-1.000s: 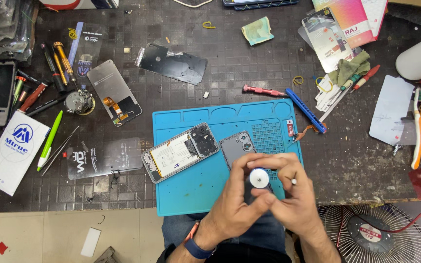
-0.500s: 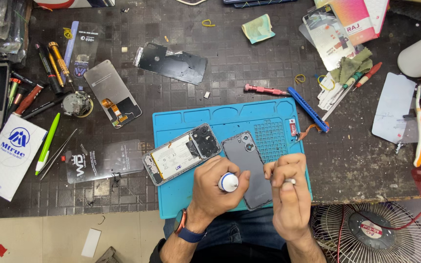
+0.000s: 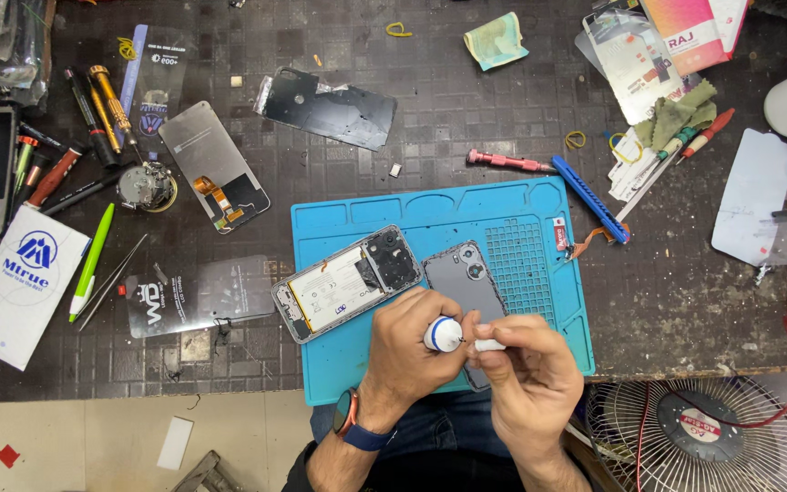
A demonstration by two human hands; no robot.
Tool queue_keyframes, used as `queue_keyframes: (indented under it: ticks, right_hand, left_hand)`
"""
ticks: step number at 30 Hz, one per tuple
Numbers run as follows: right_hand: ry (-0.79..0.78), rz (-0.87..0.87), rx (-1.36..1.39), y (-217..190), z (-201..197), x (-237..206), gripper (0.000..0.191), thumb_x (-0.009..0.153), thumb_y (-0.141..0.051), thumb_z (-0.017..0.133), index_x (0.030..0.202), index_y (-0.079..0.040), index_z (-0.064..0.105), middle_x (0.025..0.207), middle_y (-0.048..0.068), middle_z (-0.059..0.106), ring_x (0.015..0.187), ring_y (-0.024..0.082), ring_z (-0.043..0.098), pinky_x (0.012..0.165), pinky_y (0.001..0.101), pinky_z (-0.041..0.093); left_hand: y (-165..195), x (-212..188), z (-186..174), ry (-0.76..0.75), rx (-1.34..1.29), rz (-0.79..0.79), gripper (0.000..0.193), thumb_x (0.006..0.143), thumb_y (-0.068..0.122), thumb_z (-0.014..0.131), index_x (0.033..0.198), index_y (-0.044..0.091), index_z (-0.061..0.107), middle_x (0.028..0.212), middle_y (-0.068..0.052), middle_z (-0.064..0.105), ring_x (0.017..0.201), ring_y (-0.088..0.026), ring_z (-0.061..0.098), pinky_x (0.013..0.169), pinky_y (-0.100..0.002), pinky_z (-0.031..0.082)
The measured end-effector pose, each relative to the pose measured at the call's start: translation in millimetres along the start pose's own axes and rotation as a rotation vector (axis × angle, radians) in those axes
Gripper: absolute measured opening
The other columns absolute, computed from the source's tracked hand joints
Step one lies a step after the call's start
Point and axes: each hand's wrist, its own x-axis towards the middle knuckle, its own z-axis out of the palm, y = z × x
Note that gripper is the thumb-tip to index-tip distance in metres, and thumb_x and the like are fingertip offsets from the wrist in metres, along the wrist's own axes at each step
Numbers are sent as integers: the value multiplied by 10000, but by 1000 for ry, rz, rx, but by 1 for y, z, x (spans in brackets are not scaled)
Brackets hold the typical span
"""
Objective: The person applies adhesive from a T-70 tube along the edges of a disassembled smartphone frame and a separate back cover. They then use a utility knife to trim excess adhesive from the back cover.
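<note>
My left hand [image 3: 409,344] grips a small white bottle with a blue band [image 3: 442,334] over the near edge of the blue work mat [image 3: 521,219]. My right hand [image 3: 528,378] pinches a small white cap [image 3: 489,345] right beside the bottle's tip. Under both hands lies a grey phone back cover [image 3: 463,278], face up. To its left on the mat rests an opened phone body [image 3: 346,283] with its battery and camera module showing.
A detached screen [image 3: 214,166], a dark back panel [image 3: 328,109], screwdrivers [image 3: 508,162], a blue cutter [image 3: 591,199], tweezers [image 3: 113,279], pens and cards lie around the mat. A desk fan [image 3: 701,435] stands below the table's front edge at right.
The white bottle has gone from both hands to the left hand alone. The hands parted, uncovering the grey back cover, then came together again with the right hand now pinching the cap.
</note>
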Motion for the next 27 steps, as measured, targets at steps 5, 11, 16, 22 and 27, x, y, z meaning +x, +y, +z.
queue_keyframes:
  ticks: [5,11,16,22,27]
  right_hand:
    - [12,7,45,6,2,-2,193,1004,12,679,1174,-7,590,1125,159,690,922,167,705,815,306,628]
    - [12,22,58,6,2,0,192,1007,2,674,1173,-8,578,1108,167,704,925,167,711,808,310,630]
    - [0,25,13,7,2,0,190,1002,5,668,1171,-7,581,1090,165,713,945,173,726,817,311,646]
    - [-4,11,9,9,1,0,193,1014,-2,662,1187,-10,576,1088,158,713,945,163,717,816,304,637]
    - [4,36,18,9,0,0,197,1017,-9,657,1194,-11,571,1083,155,713,947,165,714,821,313,631]
  left_hand:
    - [-1,-1,0,-7,-12,-18,245,830,156,838,777,82,611,642,-37,611,596,-189,611,521,-320,457]
    - [-4,-3,0,-6,-2,-12,259,838,162,845,780,89,604,656,-31,619,617,-182,617,541,-316,463]
    - [-9,-4,2,-25,6,-12,263,800,184,860,760,101,614,627,-17,616,594,-163,611,507,-302,448]
    - [-7,-4,2,-19,23,-16,276,812,194,865,751,101,612,614,-19,610,582,-165,601,502,-305,438]
    - [-7,-2,2,-21,16,-16,268,819,186,857,756,101,611,621,-17,616,589,-163,608,512,-303,444]
